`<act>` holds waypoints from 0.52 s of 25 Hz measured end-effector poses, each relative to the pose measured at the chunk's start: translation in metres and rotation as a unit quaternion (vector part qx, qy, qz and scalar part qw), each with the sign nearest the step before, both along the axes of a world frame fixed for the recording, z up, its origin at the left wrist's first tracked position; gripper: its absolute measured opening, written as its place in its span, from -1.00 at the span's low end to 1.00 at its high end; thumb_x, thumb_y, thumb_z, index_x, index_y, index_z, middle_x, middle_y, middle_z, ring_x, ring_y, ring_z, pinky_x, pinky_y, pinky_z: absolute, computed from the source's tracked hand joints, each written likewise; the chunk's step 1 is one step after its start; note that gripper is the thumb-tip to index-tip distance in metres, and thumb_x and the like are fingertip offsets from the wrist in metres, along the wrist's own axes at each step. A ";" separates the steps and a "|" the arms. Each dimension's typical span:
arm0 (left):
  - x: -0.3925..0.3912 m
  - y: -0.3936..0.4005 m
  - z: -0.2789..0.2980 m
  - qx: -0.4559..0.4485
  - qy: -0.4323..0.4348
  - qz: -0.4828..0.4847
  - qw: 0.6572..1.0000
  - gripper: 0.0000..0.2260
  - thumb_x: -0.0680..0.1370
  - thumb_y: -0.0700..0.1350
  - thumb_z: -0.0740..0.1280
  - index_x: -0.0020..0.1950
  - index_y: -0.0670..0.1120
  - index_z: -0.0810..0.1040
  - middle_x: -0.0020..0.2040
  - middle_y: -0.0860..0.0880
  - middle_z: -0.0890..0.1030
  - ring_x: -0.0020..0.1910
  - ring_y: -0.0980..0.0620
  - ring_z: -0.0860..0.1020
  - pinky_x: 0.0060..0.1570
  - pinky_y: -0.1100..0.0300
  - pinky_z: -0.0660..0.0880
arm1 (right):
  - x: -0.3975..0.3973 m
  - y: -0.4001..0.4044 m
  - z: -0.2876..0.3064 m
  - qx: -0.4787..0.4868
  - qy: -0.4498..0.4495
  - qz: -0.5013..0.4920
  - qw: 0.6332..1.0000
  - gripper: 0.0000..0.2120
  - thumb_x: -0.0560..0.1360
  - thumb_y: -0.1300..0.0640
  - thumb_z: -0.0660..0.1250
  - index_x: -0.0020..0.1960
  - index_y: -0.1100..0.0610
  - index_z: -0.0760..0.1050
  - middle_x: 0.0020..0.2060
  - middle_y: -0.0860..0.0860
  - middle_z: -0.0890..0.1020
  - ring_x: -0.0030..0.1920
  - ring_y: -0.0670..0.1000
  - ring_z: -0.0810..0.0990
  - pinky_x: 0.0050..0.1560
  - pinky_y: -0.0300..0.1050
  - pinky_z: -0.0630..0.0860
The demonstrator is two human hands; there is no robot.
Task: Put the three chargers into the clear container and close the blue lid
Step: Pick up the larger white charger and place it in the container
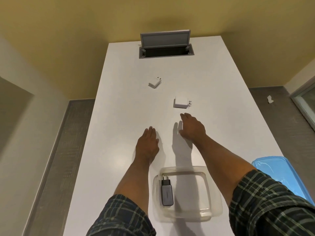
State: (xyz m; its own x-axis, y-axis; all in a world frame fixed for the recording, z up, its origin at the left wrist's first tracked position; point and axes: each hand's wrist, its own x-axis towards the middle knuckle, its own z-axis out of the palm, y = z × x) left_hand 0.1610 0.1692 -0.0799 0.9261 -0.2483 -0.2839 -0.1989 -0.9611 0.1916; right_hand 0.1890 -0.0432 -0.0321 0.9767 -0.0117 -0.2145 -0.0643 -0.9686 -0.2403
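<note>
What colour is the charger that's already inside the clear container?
Dark: a black plug end with a grey body. The charger lies in the clear container, seen in the head view.

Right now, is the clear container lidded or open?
Open. The clear container has no lid on; the blue lid lies on the table to its right. One dark charger is inside.

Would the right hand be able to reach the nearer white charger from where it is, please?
Probably yes: the right hand is open just short of the nearer white charger, with only bare table between them.
</note>
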 end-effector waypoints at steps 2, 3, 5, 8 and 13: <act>0.006 -0.005 -0.012 -0.007 0.005 0.009 1.000 -0.45 0.73 0.02 -0.01 0.67 -0.20 -0.02 0.68 -0.13 -0.02 0.66 -0.11 -0.01 0.61 0.06 0.07 | 0.017 -0.004 -0.007 -0.003 0.003 -0.003 1.000 -0.41 0.54 0.12 0.27 0.53 0.14 0.19 0.45 0.09 0.34 0.34 0.20 0.44 0.17 0.12 0.50; 0.006 -0.007 -0.018 -0.019 0.018 0.021 0.999 -0.43 0.73 0.05 -0.03 0.67 -0.20 -0.06 0.68 -0.12 -0.07 0.67 -0.11 -0.05 0.62 0.03 0.02 | 0.025 -0.006 -0.009 -0.003 0.004 -0.005 1.000 -0.39 0.54 0.12 0.28 0.54 0.14 0.17 0.46 0.10 0.33 0.35 0.21 0.44 0.17 0.12 0.49; 0.003 -0.009 -0.033 -0.040 0.042 0.042 0.997 -0.38 0.72 0.12 -0.07 0.67 -0.15 -0.18 0.67 -0.08 -0.20 0.67 -0.08 -0.16 0.63 -0.01 -0.06 | 0.043 -0.008 -0.016 -0.004 0.000 -0.008 1.000 -0.38 0.55 0.11 0.29 0.55 0.14 0.16 0.47 0.10 0.33 0.34 0.21 0.44 0.15 0.13 0.48; 0.002 -0.010 -0.051 -0.023 -0.001 0.047 0.999 -0.36 0.70 0.18 -0.09 0.67 -0.11 -0.20 0.67 -0.06 -0.22 0.67 -0.06 -0.18 0.63 -0.02 -0.08 | 0.071 -0.010 -0.025 -0.006 -0.032 -0.007 0.999 -0.40 0.54 0.13 0.29 0.53 0.15 0.18 0.45 0.09 0.33 0.28 0.23 0.49 0.09 0.15 0.51; 0.021 -0.011 -0.061 -0.010 -0.065 0.045 0.997 -0.40 0.70 0.14 -0.07 0.68 -0.11 -0.06 0.68 -0.04 -0.08 0.67 -0.05 -0.08 0.62 0.00 0.00 | 0.112 -0.013 -0.034 -0.010 -0.025 -0.006 1.000 -0.35 0.45 0.21 0.35 0.49 0.19 0.21 0.44 0.10 0.32 0.31 0.23 0.45 0.10 0.11 0.48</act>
State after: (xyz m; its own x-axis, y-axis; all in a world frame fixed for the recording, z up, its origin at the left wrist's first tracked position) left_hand 0.1820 0.1580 -0.1405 0.9736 -0.1671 -0.1558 -0.1368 -0.9725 0.1884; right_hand 0.3012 -0.0562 -0.0664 0.9858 -0.0272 -0.1658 -0.0644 -0.9726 -0.2234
